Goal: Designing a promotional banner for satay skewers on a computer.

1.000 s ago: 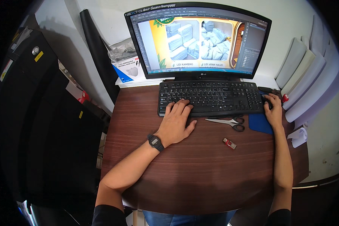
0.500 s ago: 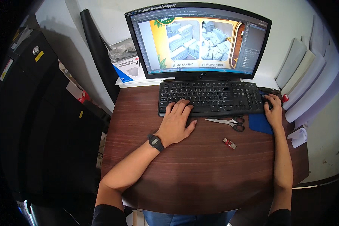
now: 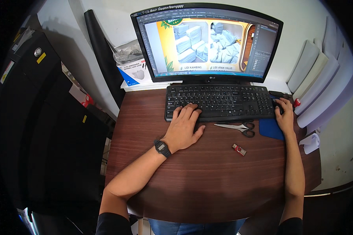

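My left hand (image 3: 183,131) lies with fingers apart on the lower left keys of a black keyboard (image 3: 223,102), its thumb resting off to the side. A black digital watch (image 3: 162,148) is on that wrist. At the keyboard's right end, my right hand (image 3: 285,117) curves over a dark computer mouse (image 3: 279,107), which it mostly hides. Under it a blue mouse pad (image 3: 271,130) shows. Behind the keyboard, a curved black monitor (image 3: 211,78) displays an editing program with two pictures of wrapped bundles on a yellow layout.
Black-handled scissors (image 3: 243,127) lie just below the keyboard. Nearer me is a red and silver USB stick (image 3: 239,149) on the brown wooden desk (image 3: 208,176). A face mask box (image 3: 132,72) stands left of the monitor. Large paper rolls (image 3: 327,84) lean at right; a black cabinet (image 3: 55,129) fills the left.
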Action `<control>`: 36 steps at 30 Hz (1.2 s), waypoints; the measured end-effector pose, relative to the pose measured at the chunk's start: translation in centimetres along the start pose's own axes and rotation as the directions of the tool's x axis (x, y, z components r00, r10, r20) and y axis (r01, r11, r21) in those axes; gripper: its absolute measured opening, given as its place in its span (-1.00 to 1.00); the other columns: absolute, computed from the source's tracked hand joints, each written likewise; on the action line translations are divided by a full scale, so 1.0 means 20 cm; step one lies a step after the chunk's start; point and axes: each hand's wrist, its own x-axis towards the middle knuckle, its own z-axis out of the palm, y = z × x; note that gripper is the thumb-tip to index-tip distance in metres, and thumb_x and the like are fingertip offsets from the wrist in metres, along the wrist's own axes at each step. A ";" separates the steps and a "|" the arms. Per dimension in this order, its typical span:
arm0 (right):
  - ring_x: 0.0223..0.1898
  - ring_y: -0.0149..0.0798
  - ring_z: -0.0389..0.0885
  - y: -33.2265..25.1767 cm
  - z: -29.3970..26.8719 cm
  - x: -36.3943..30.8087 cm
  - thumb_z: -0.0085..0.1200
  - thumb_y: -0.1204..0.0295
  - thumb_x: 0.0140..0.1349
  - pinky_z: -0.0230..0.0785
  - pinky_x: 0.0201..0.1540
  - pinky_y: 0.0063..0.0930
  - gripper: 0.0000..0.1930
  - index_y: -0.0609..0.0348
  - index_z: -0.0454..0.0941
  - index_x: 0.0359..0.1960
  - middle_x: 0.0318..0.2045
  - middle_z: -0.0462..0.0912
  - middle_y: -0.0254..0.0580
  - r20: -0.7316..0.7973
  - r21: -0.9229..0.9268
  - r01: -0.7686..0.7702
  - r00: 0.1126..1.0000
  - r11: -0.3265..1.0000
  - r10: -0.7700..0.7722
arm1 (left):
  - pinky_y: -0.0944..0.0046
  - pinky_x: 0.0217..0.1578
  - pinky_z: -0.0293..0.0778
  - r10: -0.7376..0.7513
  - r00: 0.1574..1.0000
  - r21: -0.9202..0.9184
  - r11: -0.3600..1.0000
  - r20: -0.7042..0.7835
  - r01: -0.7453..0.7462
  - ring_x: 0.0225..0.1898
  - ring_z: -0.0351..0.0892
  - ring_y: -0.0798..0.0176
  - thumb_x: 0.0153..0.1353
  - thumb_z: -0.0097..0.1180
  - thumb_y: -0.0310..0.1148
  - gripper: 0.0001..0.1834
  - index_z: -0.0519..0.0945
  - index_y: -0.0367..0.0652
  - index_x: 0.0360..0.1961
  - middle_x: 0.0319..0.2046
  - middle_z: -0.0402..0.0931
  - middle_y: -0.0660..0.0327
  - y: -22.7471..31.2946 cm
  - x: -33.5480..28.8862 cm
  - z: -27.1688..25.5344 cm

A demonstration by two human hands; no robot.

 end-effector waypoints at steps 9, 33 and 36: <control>0.23 0.12 0.52 0.00 0.00 0.00 0.15 0.47 0.30 0.37 0.32 -0.10 -0.68 0.17 0.69 0.08 0.16 0.60 0.06 -0.006 0.011 0.008 1.000 1.000 -0.008 | -0.18 0.43 0.13 -0.003 1.000 0.004 1.000 -0.004 0.003 0.35 0.35 -0.11 0.31 0.28 -0.16 -0.40 0.49 -0.30 0.25 0.28 0.38 -0.06 0.00 0.00 0.00; 0.28 0.15 0.53 0.00 0.00 0.00 0.16 0.44 0.37 0.37 0.34 -0.13 -0.66 0.21 0.65 0.15 0.22 0.57 0.09 0.012 0.015 -0.012 1.000 1.000 0.012 | -0.17 0.43 0.12 -0.002 1.000 -0.003 1.000 0.003 0.002 0.37 0.33 -0.12 0.32 0.27 -0.16 -0.40 0.48 -0.30 0.26 0.29 0.37 -0.08 0.00 0.00 0.00; 0.28 0.15 0.54 0.00 0.00 0.00 0.17 0.42 0.39 0.38 0.34 -0.14 -0.66 0.20 0.65 0.16 0.23 0.56 0.09 0.016 0.018 -0.018 1.000 1.000 0.017 | -0.17 0.43 0.12 0.002 1.000 -0.002 1.000 -0.002 -0.002 0.36 0.33 -0.12 0.32 0.27 -0.16 -0.41 0.48 -0.30 0.26 0.29 0.37 -0.08 0.00 0.00 0.01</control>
